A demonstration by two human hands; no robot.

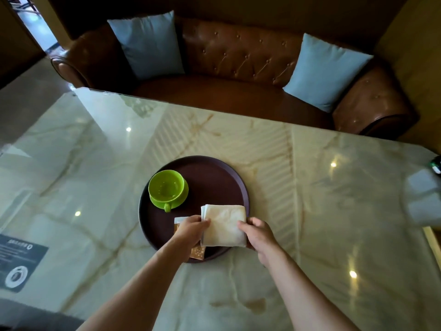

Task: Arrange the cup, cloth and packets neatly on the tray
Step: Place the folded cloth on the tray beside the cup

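Observation:
A round dark brown tray (214, 177) lies on the marble table. A green cup (166, 187) stands on its green saucer at the tray's left side, handle toward me. A folded white cloth (225, 223) lies on the tray's near right part, reaching its rim. My left hand (191, 231) pinches the cloth's left edge and my right hand (259, 235) grips its right edge. Brown and white packets (197, 253) lie on the tray under my left hand, mostly hidden.
The glossy marble table (310, 211) stretches wide around the tray. A dark printed card (16, 261) lies at the left edge. A whitish object (423, 199) sits at the far right. A brown leather sofa (238, 56) with blue cushions stands beyond the table.

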